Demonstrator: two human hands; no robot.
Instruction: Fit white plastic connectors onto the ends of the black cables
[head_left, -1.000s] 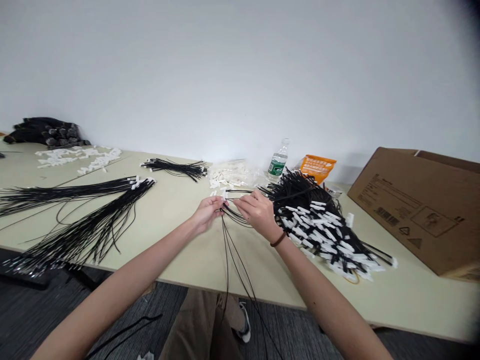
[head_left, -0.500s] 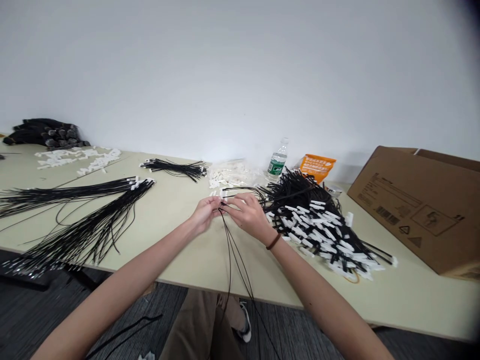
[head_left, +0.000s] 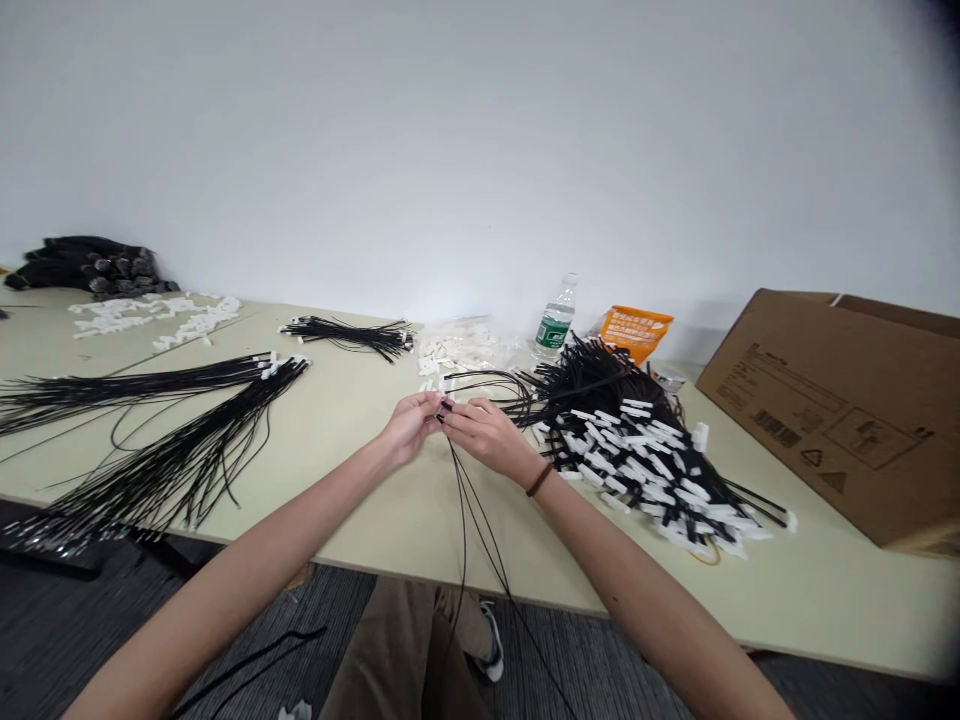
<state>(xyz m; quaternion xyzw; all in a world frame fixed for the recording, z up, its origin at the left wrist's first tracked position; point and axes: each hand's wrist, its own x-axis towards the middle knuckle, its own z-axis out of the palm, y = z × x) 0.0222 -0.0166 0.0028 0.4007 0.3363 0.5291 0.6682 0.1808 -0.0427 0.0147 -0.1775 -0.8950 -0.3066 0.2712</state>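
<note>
Just past the middle of the table, my left hand [head_left: 409,428] and my right hand [head_left: 491,438] meet fingertip to fingertip. Both are closed in a pinch around the ends of a few thin black cables [head_left: 480,520], which hang down over the table's front edge. A small dark piece [head_left: 447,407] shows between the fingertips; its exact shape is too small to tell. Small white connectors [head_left: 448,385] lie right behind the fingers, with more black cables [head_left: 495,380] running from there toward the pile on the right.
On the right lie a heap of black cables with white connectors [head_left: 645,465] and a cardboard box [head_left: 825,420]. Behind stand a water bottle [head_left: 555,325], an orange packet [head_left: 636,333] and a clear bag of white parts [head_left: 469,345]. Cable bundles [head_left: 187,430] cover the left side.
My right hand has shifted slightly, its fingers now closer together and lower against the left fingertips. The hanging cables have swung a little to the right. My left hand stays nearly in place.
</note>
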